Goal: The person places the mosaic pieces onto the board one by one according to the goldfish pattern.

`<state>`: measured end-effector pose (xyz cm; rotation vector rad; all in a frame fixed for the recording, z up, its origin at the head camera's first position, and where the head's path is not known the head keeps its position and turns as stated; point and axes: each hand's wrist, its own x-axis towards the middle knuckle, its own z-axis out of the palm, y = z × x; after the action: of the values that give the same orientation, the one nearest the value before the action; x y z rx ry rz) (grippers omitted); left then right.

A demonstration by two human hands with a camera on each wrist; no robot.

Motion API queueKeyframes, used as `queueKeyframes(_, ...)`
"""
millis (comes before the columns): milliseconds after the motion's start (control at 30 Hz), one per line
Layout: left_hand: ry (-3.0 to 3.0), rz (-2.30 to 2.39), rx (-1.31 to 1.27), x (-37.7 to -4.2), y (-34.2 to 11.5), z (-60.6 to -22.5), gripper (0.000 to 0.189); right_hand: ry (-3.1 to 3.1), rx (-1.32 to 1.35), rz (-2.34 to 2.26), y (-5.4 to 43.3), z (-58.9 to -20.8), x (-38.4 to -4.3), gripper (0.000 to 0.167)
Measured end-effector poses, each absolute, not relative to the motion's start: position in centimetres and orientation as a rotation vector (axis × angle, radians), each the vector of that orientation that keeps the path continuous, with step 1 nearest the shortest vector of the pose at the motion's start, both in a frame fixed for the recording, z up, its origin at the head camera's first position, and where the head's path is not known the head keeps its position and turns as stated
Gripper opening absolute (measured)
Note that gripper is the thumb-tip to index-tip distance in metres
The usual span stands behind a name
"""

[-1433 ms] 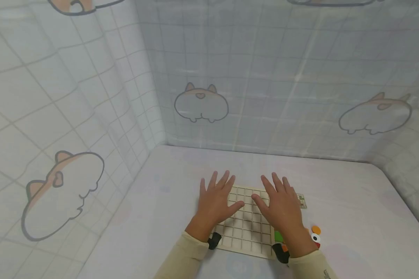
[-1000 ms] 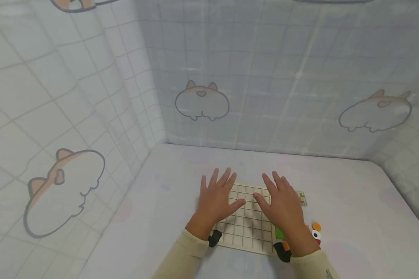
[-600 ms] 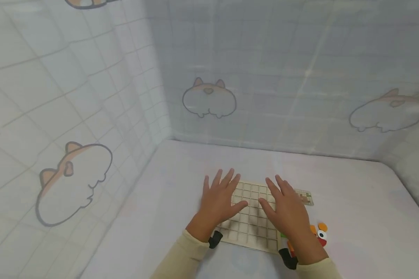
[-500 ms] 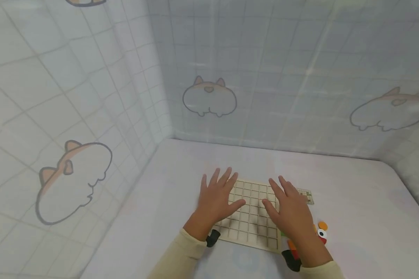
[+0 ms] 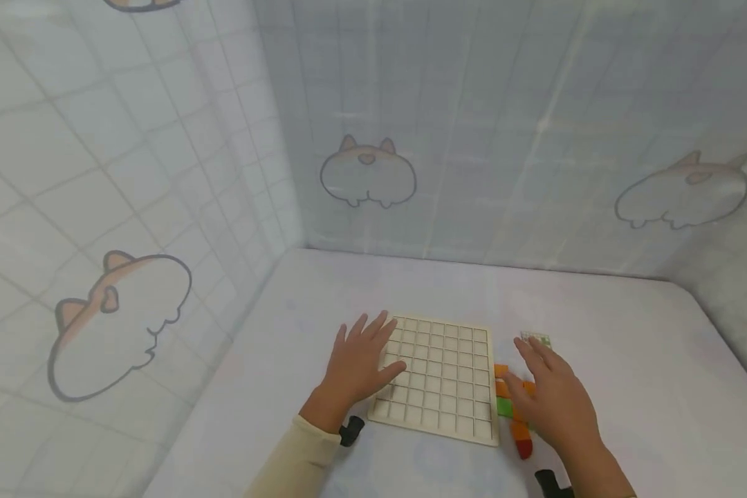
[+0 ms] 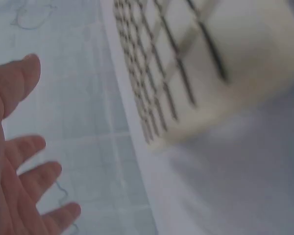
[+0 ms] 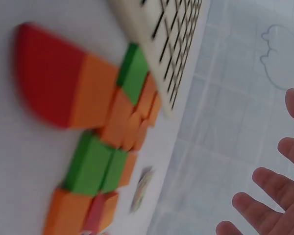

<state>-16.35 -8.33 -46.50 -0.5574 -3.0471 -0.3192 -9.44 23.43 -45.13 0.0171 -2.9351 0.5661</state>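
Note:
A pale wooden board with a grid of square cells [image 5: 436, 380] lies on the table. My left hand [image 5: 356, 365], fingers spread, hovers at its left edge, the thumb reaching over the cells. In the left wrist view, that hand [image 6: 19, 181] holds nothing. To the board's right, my right hand [image 5: 557, 401] is held above a cluster of coloured blocks and partly hides them. Its fingers are extended with nothing in them. The right wrist view shows green blocks [image 7: 90, 161], orange blocks [image 7: 118, 115] and a rounded red piece [image 7: 51, 76] lying close together.
A small printed card with a grid pattern [image 5: 535, 337] lies behind the right hand. The white table [image 5: 324, 290] is enclosed by curtains with a grid and dog print [image 5: 504, 173]. Black straps with camera mounts [image 5: 351, 431] sit at the wrists.
Both hands have moved apart from above the board: the left one leftward, the right one rightward and nearer the person. More of the board and of the blocks beside it shows.

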Motion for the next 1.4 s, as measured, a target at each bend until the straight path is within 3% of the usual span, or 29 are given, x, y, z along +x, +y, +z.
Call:
queueKeyframes(667, -3.34, -0.453, -0.663, -19.0, -12.6, -49.9, 0.066, -3.064, -0.344, 0.592, 26.9, -48.1, -6.1, 0.077)
queueKeyframes(1033, -3.448, -0.355, -0.705, -20.3, -12.2, -49.3, 0.077, -3.244, -0.475, 0.69, 28.7, -48.9, -5.8, 0.099)
queueKeyframes(1400, -3.475, -0.374, -0.793, -21.6, -11.9, -49.0, 0.084, -3.299, -0.518, 0.824, 28.7, -49.5, -5.9, 0.094)
